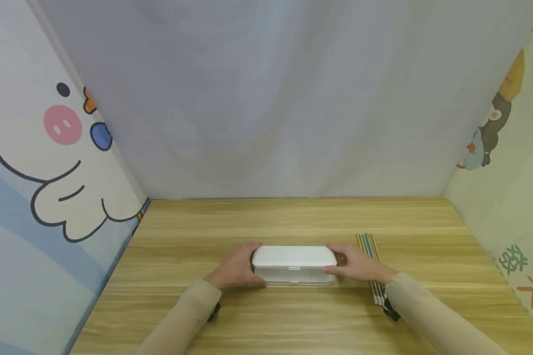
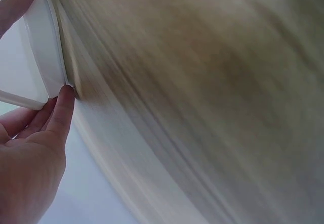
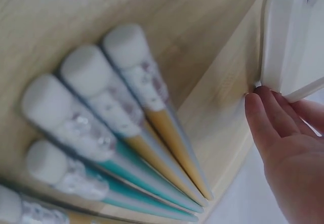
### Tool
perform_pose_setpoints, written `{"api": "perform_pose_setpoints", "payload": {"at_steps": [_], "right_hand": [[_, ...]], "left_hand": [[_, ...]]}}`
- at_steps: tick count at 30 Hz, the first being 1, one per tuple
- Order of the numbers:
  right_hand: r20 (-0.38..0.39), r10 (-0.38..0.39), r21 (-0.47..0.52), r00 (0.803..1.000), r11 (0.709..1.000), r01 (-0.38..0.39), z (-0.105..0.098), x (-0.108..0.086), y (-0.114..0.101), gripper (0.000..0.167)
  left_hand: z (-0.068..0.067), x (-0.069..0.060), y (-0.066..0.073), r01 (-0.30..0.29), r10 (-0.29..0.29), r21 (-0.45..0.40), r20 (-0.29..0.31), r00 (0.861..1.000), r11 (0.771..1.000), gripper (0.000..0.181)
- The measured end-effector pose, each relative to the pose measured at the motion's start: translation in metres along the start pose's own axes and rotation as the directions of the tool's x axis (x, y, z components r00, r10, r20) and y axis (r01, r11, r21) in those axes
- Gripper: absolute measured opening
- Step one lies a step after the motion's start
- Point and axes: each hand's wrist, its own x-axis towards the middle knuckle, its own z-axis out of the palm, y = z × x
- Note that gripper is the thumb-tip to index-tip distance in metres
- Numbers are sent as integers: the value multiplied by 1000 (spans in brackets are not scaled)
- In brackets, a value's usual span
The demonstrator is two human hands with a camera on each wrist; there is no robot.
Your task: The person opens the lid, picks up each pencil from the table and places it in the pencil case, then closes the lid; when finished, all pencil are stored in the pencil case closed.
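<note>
A white pencil case (image 1: 294, 256) with a see-through front wall and a small front clasp lies lengthwise on the table. Its lid looks tilted up from the body in both wrist views. My left hand (image 1: 237, 267) grips the left end, thumb at the front corner, fingers at the back. At the other end my right hand (image 1: 357, 264) holds the case, its fingertips against the end wall in the right wrist view. Several yellow and teal pencils (image 3: 152, 158) with white erasers lie beside it, partly under my right wrist.
The wood-grain table (image 1: 182, 222) meets a pale curtain (image 1: 293, 123) at its back edge. Printed cartoon panels stand at the left (image 1: 22, 123) and right (image 1: 506, 197) sides. A dark wrist device (image 1: 391, 308) sits under the right sleeve.
</note>
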Motion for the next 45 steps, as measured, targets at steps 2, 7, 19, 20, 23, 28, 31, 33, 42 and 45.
{"api": "perform_pose_setpoints", "payload": {"at_steps": [2, 7, 19, 20, 23, 28, 31, 33, 42, 45], "right_hand": [[3, 16, -3, 1000, 1000, -16, 0, 0, 0, 80], [13, 59, 22, 998, 998, -59, -3, 1, -2, 78], [19, 117, 89, 993, 989, -118, -9, 3, -6, 74], [17, 117, 87, 993, 989, -119, -9, 3, -6, 74], [17, 111, 78, 994, 991, -112, -9, 3, -5, 74], [17, 108, 81, 994, 991, -109, -8, 3, -4, 74], [13, 104, 91, 994, 990, -105, -8, 4, -4, 73], [9, 103, 91, 995, 990, -103, -8, 4, -4, 72], [18, 128, 125, 992, 984, -129, -10, 6, -6, 68], [14, 130, 129, 991, 983, -131, -12, 7, -6, 66]], "left_hand": [[0, 0, 0, 6, -6, 3, -2, 1000, 1000, 99], [1, -1, 0, 17, -17, 7, -2, 1000, 1000, 103], [1, -2, -3, 16, -16, -26, -2, 1000, 1000, 103], [1, -2, -3, 15, -15, -27, -2, 1000, 1000, 103], [1, -2, -2, 18, -18, -31, 1, 1000, 999, 103], [-1, -3, -1, 12, -12, -31, -1, 1000, 999, 102], [-1, -2, -1, 3, -4, -29, -5, 1000, 1000, 102], [-2, -2, -1, 3, -3, -29, -5, 1000, 1000, 102], [-1, -3, 0, 51, -51, -16, 11, 999, 999, 107], [-1, -3, -1, 63, -63, -14, 12, 998, 998, 108]]}}
